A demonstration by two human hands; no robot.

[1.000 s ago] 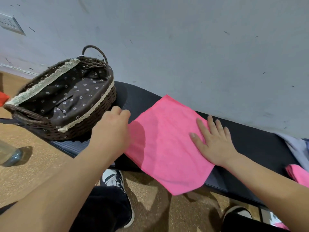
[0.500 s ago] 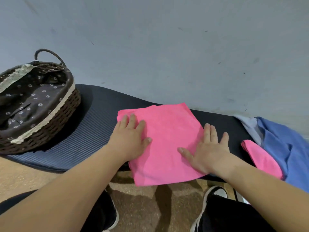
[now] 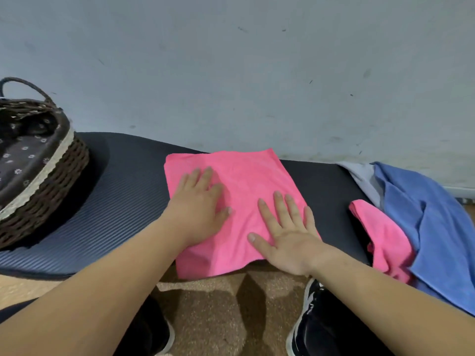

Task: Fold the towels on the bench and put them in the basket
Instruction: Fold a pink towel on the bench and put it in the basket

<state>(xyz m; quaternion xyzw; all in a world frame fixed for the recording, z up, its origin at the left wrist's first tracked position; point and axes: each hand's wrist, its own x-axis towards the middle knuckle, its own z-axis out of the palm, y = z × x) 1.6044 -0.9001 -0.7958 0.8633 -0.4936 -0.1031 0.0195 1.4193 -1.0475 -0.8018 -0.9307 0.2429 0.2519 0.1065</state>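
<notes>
No readable text anywhere (white marks on the shoe (image 3: 311,303) unclear).

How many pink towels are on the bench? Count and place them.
2. The flat pink towel lies mid-bench under the left hand and right hand; the crumpled pink towel lies at right, against the blue towel. More may hide beneath.

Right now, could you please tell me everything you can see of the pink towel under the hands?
The pink towel is a plain, soft-looking cloth, roughly square, spread flat on the dark bench. Its near edge hangs over the bench's front. The left hand and right hand both press on it, palms down, fingers straight. It looks smooth; whether it is folded I cannot tell.
</notes>
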